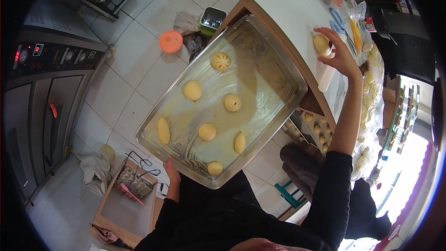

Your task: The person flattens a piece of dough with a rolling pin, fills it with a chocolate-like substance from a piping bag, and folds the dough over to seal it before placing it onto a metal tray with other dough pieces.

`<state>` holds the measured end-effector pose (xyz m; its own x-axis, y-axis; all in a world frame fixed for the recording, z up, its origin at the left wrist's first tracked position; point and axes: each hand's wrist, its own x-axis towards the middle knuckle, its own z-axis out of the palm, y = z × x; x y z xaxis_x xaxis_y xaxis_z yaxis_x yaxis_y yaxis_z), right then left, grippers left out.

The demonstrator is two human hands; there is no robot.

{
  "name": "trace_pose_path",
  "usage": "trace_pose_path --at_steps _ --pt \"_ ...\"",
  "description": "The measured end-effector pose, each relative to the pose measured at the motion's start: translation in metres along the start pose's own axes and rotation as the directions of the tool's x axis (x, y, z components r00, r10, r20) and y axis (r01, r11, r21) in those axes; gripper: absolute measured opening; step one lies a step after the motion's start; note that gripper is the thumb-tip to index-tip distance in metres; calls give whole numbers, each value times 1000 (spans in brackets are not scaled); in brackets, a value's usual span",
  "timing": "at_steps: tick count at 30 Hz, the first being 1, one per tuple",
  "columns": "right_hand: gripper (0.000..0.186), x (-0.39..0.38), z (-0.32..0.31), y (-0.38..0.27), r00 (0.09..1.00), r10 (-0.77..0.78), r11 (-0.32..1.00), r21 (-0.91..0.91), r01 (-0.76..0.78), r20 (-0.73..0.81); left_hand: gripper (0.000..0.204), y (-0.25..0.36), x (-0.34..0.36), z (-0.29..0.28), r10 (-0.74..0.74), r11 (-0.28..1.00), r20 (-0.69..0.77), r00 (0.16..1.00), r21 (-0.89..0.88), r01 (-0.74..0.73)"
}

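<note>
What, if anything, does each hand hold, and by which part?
Right hand: round, pale yellow dough ball, by opposite sides. Left hand: rectangular, silver metal tray, apparently by near short side.

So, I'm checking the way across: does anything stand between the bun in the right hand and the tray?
Nothing visible stands between the bun in the right hand and the tray, apart from the tray's own raised side. In this view, the gap is just table.
</note>
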<state>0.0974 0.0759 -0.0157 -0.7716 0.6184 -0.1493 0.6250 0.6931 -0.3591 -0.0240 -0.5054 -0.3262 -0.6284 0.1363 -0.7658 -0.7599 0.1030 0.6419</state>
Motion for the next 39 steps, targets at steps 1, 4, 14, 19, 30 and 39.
trace_pose_path --at_steps 1,4,14,19,30,39 --pt "61 2 0 1 997 39 997 57 -43 73 45 2 -2 2 -8 1000 -16 1000 -9 7" --pt "51 6 -4 4 988 124 989 66 -130 93 44 -1 0 -2 -14 1000 -24 1000 -8 14" --pt "43 -51 -16 -3 962 108 840 540 46 -251 41 2 -6 6 -37 999 -59 998 -18 36" --pt "45 -74 82 -71 991 -50 626 777 -66 124 41 -3 -3 4 -30 1000 -74 997 -9 29" --pt "47 -23 251 17 976 210 953 234 -192 -58 44 4 -5 5 -41 999 -50 998 -20 40" --pt "59 -16 241 -13 940 335 936 -133 -326 55 44 -2 -2 1 -51 999 -82 995 -20 50"
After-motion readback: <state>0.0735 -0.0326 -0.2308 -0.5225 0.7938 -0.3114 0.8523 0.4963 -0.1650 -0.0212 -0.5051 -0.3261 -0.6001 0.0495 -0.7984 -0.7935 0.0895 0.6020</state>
